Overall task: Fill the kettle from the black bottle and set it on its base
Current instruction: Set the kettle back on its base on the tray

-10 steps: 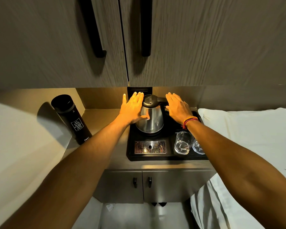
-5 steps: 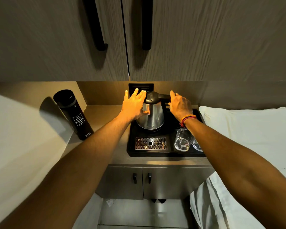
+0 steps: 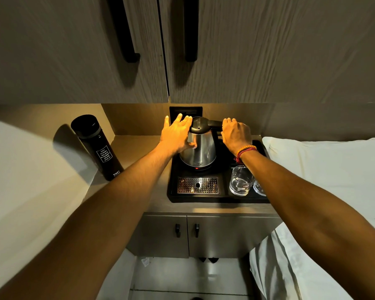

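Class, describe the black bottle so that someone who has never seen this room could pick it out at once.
Start at the wooden counter under the wall cupboards. Left of the black tray that holds the kettle, the black bottle stands alone by the corner wall. It is the only tall, dark cylinder, with small white lettering on its side.

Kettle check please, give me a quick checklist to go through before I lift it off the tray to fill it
1. Right hand on the kettle handle: it is at the handle, but a closed grip cannot be told.
2. Left hand steadying the kettle body: ok, open palm against its side.
3. Kettle lid open for filling: not ok, it looks shut.
4. Black bottle within reach: ok, upright on the counter left of the black tray, cap on.
5. Lift path clear of the glasses: ok for now, though they sit right under the right forearm.
6. Water in the bottle: cannot tell.
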Demonstrator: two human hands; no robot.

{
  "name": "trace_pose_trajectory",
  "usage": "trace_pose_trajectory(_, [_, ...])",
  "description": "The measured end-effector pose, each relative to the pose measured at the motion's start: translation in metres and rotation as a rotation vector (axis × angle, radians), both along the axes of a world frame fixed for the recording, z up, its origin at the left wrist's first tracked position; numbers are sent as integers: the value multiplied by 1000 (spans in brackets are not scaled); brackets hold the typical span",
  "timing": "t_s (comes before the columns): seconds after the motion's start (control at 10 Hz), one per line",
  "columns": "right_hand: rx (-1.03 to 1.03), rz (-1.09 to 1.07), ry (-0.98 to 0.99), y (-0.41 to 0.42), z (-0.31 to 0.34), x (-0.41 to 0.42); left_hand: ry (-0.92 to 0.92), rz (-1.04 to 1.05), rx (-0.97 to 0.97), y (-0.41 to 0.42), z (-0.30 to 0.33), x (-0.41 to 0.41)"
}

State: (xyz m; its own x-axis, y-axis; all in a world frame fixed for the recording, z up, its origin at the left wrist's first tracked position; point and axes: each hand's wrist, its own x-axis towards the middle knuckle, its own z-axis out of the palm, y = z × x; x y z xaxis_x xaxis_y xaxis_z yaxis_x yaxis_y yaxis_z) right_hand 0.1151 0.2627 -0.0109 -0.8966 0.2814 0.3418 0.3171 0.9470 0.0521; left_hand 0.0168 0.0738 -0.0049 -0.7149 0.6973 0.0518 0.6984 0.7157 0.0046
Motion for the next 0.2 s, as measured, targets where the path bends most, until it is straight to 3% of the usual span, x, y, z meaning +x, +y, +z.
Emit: trace_pose_trajectory(0.2, [-124,-37,-33,-10,5,3,21,11,-28,-2,7,13])
